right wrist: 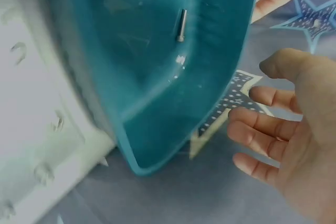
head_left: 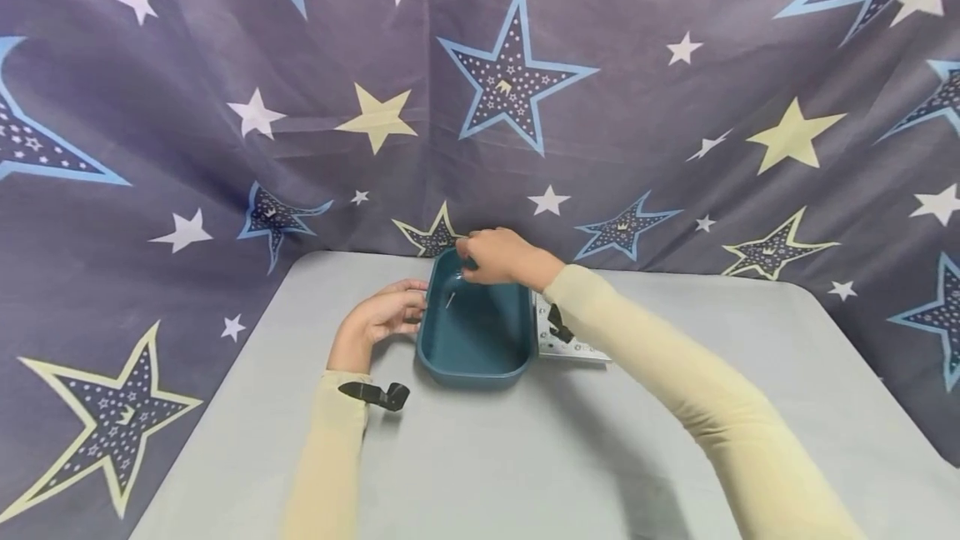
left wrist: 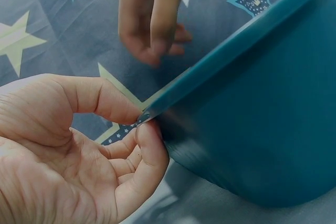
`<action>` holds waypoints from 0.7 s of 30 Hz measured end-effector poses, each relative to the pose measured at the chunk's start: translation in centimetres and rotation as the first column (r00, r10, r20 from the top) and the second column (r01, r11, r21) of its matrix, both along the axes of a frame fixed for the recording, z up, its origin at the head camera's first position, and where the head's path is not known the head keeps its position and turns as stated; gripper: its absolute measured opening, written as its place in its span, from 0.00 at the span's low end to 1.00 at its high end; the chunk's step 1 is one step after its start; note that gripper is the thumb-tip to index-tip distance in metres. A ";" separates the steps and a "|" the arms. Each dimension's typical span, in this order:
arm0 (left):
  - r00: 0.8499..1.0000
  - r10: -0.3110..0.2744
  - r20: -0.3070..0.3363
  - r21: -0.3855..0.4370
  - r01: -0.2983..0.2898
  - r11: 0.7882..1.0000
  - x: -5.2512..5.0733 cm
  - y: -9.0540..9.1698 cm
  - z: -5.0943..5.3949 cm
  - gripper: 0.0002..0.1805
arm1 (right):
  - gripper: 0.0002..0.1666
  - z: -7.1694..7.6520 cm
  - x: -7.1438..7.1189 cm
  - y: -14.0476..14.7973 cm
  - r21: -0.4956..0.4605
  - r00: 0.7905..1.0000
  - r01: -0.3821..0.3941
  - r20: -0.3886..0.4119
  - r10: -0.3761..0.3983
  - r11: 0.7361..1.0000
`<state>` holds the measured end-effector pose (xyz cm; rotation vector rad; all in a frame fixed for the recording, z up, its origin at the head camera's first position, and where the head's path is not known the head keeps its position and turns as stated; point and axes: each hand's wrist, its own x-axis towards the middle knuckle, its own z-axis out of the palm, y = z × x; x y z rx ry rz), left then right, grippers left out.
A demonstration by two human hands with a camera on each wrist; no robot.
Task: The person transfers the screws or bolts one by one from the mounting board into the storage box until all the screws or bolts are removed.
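Observation:
A teal plastic tub stands on the table, and a metal screw lies on its floor. My left hand is at the tub's left side; in the left wrist view, its thumb and index finger pinch the rim. Over the far left part of the tub hovers my right hand. Its fingers are spread and loosely bent, with nothing visible between them. In the right wrist view, a few small bright specks show on the tub floor near the screw.
Close against the tub's right side is a white panel with rows of small round marks, partly covered by my right forearm. The grey-white table ends at a star-printed curtain hanging behind it.

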<state>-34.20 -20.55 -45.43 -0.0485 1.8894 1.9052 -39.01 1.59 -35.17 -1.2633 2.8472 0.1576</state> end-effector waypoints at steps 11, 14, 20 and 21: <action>1.000 -0.005 -0.008 0.009 0.005 1.000 0.0 -0.3 -0.1 0.29 | 0.14 1.3 3.5 4.0 0.024 0.955 -0.234 -0.182 0.235 0.972; 1.000 -0.007 -0.007 0.008 0.007 1.000 -0.1 -0.1 -0.1 0.29 | 0.14 1.2 4.3 5.3 0.052 0.943 -0.264 -0.194 0.269 0.963; 1.000 -0.017 -0.006 0.013 0.017 1.000 -0.3 -0.1 0.1 0.31 | 0.12 0.7 5.5 7.9 0.102 0.931 -0.274 -0.221 0.290 0.956; 1.000 -0.019 -0.006 0.013 0.019 1.000 -0.3 -0.1 0.1 0.31 | 0.11 0.6 5.6 8.3 0.107 0.930 -0.274 -0.224 0.291 0.956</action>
